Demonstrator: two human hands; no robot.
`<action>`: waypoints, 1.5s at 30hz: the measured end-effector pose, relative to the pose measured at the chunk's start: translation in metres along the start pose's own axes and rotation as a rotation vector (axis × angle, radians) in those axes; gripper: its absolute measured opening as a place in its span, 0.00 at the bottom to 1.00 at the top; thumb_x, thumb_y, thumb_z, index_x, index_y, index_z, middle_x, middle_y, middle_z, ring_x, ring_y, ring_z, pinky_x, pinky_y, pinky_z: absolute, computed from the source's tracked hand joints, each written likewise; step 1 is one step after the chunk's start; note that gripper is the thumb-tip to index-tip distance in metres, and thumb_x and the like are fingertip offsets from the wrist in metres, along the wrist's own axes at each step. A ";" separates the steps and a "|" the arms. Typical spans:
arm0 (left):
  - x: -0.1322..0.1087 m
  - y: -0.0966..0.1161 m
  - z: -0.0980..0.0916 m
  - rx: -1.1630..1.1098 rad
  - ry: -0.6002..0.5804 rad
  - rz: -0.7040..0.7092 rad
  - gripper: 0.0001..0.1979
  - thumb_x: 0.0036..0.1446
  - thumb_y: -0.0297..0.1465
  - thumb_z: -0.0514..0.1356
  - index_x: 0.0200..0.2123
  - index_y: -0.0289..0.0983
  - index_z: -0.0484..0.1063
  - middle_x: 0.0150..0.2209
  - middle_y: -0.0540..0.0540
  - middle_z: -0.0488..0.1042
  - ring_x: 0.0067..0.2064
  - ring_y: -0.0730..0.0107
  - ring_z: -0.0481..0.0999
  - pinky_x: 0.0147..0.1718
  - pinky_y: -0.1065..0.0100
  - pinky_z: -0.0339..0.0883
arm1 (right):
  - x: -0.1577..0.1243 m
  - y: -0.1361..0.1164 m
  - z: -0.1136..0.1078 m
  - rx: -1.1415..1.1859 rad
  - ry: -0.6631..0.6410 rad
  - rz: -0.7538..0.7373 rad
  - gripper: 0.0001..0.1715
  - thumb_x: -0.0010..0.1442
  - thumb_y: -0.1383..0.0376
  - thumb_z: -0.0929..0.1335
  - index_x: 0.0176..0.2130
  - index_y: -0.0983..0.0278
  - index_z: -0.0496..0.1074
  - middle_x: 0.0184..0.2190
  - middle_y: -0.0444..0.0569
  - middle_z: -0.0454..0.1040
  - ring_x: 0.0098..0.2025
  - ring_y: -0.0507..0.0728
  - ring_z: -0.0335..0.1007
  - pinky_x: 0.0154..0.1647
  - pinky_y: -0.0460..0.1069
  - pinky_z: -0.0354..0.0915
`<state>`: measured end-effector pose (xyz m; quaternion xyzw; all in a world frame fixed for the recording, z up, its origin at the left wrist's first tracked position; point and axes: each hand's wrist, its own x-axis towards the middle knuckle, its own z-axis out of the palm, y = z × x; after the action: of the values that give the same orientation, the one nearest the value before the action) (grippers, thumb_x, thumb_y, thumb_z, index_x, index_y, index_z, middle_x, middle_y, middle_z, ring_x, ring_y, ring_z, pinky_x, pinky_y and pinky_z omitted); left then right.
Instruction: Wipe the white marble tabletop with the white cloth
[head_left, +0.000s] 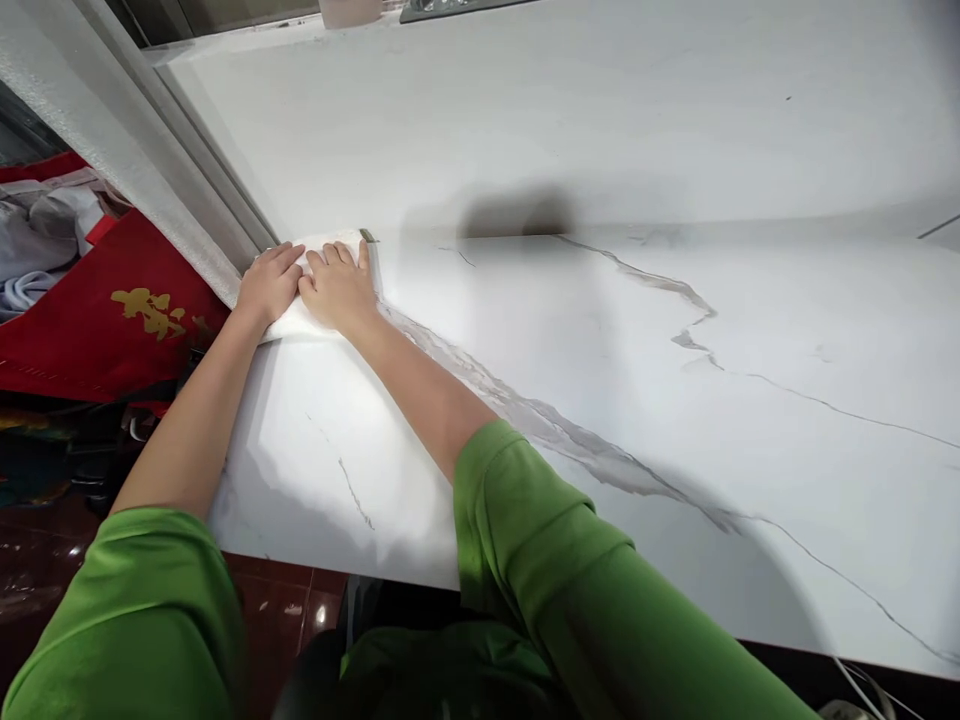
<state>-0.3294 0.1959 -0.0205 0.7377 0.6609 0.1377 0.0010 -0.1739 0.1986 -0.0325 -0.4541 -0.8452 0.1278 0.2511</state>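
A folded white cloth lies at the far left corner of a white marble counter. My left hand lies flat on the cloth's left part, fingers stretched out and close together. Beside it, touching it, my right hand also presses flat on the cloth, fingers extended toward the wall. Both arms wear green sleeves pushed up to the elbow. Most of the cloth is hidden under the hands.
A white wall panel rises behind the counter. A grey frame runs diagonally at the left edge. Red fabric with gold print and pale clothes lie left below the counter. A dark red tiled floor shows beneath.
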 end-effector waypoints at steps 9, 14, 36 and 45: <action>0.029 0.016 -0.001 0.061 -0.024 -0.147 0.28 0.64 0.31 0.45 0.64 0.43 0.70 0.66 0.51 0.69 0.68 0.54 0.65 0.66 0.53 0.60 | 0.023 0.014 -0.008 -0.028 -0.058 0.014 0.29 0.72 0.64 0.52 0.65 0.71 0.63 0.67 0.60 0.63 0.73 0.65 0.50 0.75 0.71 0.32; 0.035 0.010 0.001 0.077 -0.030 -0.105 0.26 0.67 0.32 0.43 0.63 0.42 0.70 0.65 0.49 0.70 0.68 0.54 0.65 0.66 0.53 0.60 | 0.032 0.022 0.000 0.033 -0.007 -0.003 0.28 0.72 0.64 0.53 0.63 0.69 0.66 0.64 0.60 0.66 0.71 0.66 0.54 0.74 0.72 0.31; -0.038 0.044 0.009 0.047 0.050 -0.047 0.27 0.65 0.31 0.45 0.65 0.38 0.66 0.68 0.43 0.65 0.70 0.55 0.61 0.70 0.52 0.51 | -0.057 0.000 -0.032 -0.043 -0.050 0.014 0.29 0.72 0.64 0.57 0.67 0.70 0.63 0.69 0.60 0.60 0.73 0.65 0.49 0.75 0.69 0.35; -0.142 0.114 0.002 0.018 0.028 -0.047 0.27 0.67 0.33 0.45 0.67 0.40 0.62 0.71 0.44 0.61 0.73 0.55 0.55 0.71 0.46 0.49 | -0.167 -0.016 -0.063 -0.089 -0.065 -0.014 0.30 0.72 0.64 0.57 0.69 0.71 0.61 0.71 0.62 0.57 0.74 0.66 0.49 0.75 0.70 0.37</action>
<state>-0.2305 0.0434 -0.0305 0.7200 0.6792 0.1419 -0.0116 -0.0743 0.0502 -0.0242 -0.4546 -0.8609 0.1032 0.2039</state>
